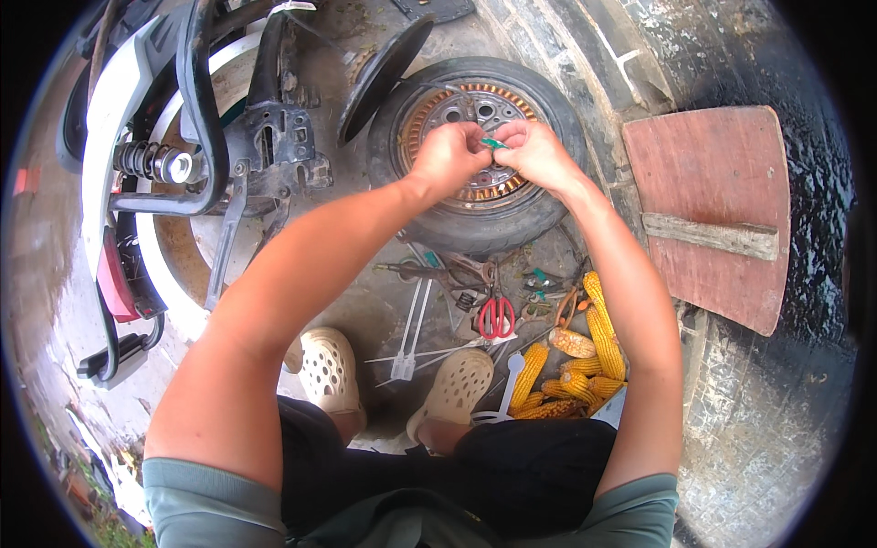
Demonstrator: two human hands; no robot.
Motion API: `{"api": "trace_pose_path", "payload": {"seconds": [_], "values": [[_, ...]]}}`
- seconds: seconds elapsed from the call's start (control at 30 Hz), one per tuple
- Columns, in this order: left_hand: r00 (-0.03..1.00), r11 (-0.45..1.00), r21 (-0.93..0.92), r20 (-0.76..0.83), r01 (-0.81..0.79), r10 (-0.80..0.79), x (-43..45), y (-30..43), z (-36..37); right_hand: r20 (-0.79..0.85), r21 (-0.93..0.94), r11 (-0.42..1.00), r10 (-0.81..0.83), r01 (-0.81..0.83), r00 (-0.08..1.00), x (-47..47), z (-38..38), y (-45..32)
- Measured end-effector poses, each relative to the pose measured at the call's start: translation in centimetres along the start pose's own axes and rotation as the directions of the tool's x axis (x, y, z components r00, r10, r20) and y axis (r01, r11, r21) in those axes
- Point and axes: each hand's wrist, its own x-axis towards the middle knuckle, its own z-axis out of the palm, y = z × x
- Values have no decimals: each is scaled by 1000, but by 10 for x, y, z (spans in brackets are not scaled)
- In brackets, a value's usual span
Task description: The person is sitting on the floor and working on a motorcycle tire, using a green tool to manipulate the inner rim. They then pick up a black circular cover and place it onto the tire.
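Both hands meet above a scooter wheel lying flat, its black tyre [438,226] around a hub motor with a ring of copper windings [419,123]. Between the fingertips is a small green piece [493,143], perhaps tape or a connector; its exact kind is too small to tell. My left hand [453,152] pinches it from the left, and my right hand [533,152] grips it from the right. A cable [438,85] runs over the hub towards a dark round disc [387,79], which stands tilted beside the tyre. My hands hide part of the hub.
A partly stripped scooter [199,164] fills the left. Red-handled scissors [496,316], white cable ties [414,329] and hand tools [445,274] lie below the wheel. Yellow corn cobs [603,335] are by my right leg. A reddish wooden board [712,171] rests at right.
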Motion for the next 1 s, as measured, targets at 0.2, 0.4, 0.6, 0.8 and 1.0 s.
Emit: {"api": "trace_pose_path", "payload": {"seconds": [0.2, 0.4, 0.6, 0.8, 1.0], "values": [[994, 996, 35, -81, 76, -73, -4, -4, 0, 111, 19, 998, 64, -66, 992, -4, -10, -17], [988, 978, -140, 35, 152, -148, -2, 1, 0, 82, -129, 986, -100, 110, 992, -6, -8, -7], [961, 945, -215, 175, 248, -212, -1, 9, -11, 53, -275, 946, -160, 168, 986, -12, -6, -17], [959, 876, -403, 205, 266, -197, -2, 3, -9, 8, -380, 894, -252, 236, 968, -14, -6, -20], [947, 878, -366, 202, 309, -249, -2, 8, -5, 72, -380, 894, -225, 235, 972, -16, -15, -19]]}}
